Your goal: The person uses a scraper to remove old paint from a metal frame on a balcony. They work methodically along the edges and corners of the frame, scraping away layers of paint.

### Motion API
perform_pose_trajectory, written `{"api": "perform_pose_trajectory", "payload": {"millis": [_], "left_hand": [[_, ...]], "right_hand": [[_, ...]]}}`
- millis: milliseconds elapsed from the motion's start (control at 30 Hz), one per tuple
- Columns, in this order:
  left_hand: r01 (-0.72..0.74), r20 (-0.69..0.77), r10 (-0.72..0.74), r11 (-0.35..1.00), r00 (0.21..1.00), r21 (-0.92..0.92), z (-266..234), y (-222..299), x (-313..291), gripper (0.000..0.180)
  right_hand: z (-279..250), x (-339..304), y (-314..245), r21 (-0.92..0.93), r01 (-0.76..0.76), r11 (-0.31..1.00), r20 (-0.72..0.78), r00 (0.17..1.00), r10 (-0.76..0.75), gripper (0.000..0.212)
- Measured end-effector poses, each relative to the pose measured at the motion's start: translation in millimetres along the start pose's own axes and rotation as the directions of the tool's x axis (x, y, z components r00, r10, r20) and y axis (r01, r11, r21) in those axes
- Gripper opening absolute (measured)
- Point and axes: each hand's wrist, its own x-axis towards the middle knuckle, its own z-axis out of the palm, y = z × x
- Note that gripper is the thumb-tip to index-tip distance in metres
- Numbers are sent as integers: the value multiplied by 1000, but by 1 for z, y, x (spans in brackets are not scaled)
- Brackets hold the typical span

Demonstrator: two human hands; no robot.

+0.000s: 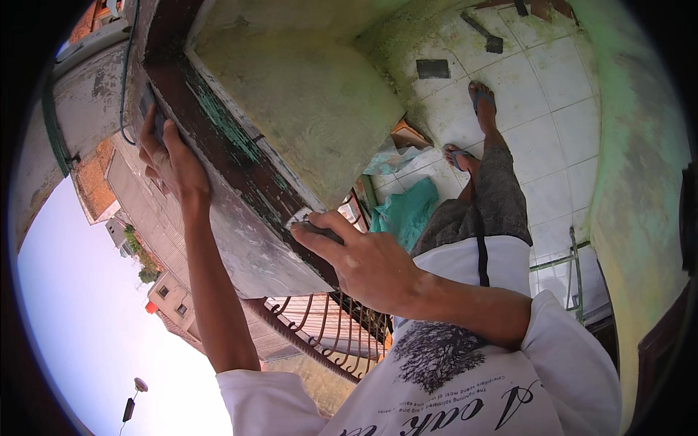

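A dark brown wooden frame (218,142) with flaking green paint runs diagonally across the masonry opening. My right hand (371,265) is closed around a folded dark grey piece of sandpaper (326,233), by its look, at the frame's lower end. Beside those fingertips the wood shows a pale, scraped patch (298,216). Further up, my left hand (174,161) reaches along the outer wall edge. Between its thumb and bent fingers sits a flat dark grey sheet (147,102), partly hidden by the fingers.
A curled metal railing (320,327) lies below the ledge (254,247), with roofs and sky beyond. On the tiled floor (560,131) lie a dark grey sheet (432,69) and a dark handled tool (483,34). A green plastic sheet (407,207) is bunched near my feet.
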Motion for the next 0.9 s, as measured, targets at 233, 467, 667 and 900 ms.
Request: {"api": "perform_pose_trajectory", "payload": {"millis": [233,467,667,900], "left_hand": [[-19,-13,20,999,1000,36,2,6,-1,55],[-56,-1,56,998,998,-26,1,16,-1,52],[-44,18,46,997,999,-64,0,4,-8,52],[-51,-5,51,997,999,-60,6,7,1,53]], "right_hand": [[6,16,14,41,-38,998,-22,999,39,58],[-5,19,11,141,-63,988,3,998,63,62],[-1,27,22,185,-48,982,45,998,41,69],[4,3,19,225,19,974,-37,999,-11,64]]}}
